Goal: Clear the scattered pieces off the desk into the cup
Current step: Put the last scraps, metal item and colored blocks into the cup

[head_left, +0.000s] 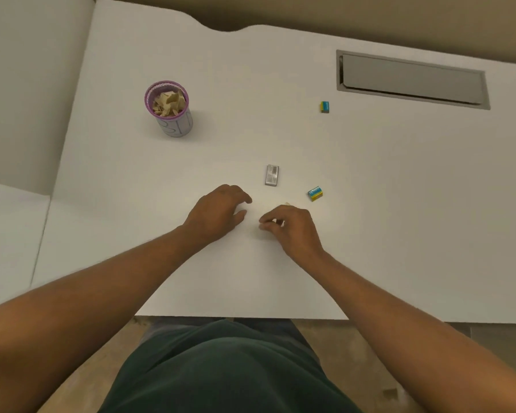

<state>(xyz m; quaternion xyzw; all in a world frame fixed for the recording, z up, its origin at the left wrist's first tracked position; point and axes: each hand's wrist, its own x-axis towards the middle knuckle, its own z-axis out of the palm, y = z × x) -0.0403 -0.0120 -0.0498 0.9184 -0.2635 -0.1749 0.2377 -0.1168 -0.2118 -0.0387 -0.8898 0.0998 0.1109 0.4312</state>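
Observation:
A purple-rimmed cup [173, 126] stands at the far left of the white desk [399, 204], heaped with beige pieces [169, 103]. My left hand [218, 210] rests palm down near the desk's middle, fingers curved and apart, with nothing visible in it. My right hand [292, 228] is just to its right, thumb and fingertips pinched together on the surface; anything between them is too small to tell. A pale sliver [287, 203] lies just beyond its knuckles.
A grey box with a barcode [272, 175] lies just beyond my hands. One small blue-and-yellow box [315, 193] sits to the right of it, another [324, 107] farther back. A grey cable hatch [411, 79] is set in the far right.

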